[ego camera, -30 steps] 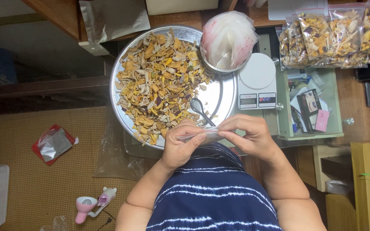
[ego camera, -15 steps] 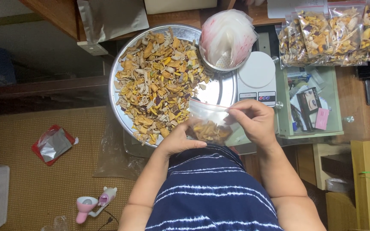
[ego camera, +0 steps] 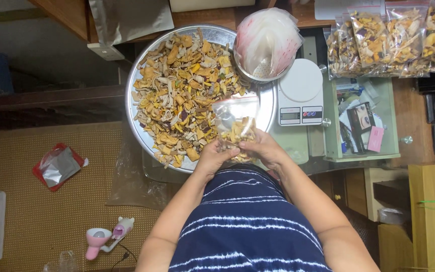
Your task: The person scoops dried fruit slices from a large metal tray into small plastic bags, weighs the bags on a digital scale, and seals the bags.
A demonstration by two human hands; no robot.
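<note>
Clear plastic bag (ego camera: 235,123) of dried mixed pieces, upright; left hand (ego camera: 212,158) and right hand (ego camera: 264,149) pinch its lower edge. Filling step appears done; sealing likely needs the mouth pressed.

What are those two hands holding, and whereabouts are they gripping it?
Both hands, left hand and right hand, hold a small clear plastic bag partly filled with yellow-brown dried pieces, gripping its lower end from either side.

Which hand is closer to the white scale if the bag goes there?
Right, probably. The right hand holds the bag on the side nearest the scale; the left hand sits by the tray.
</note>
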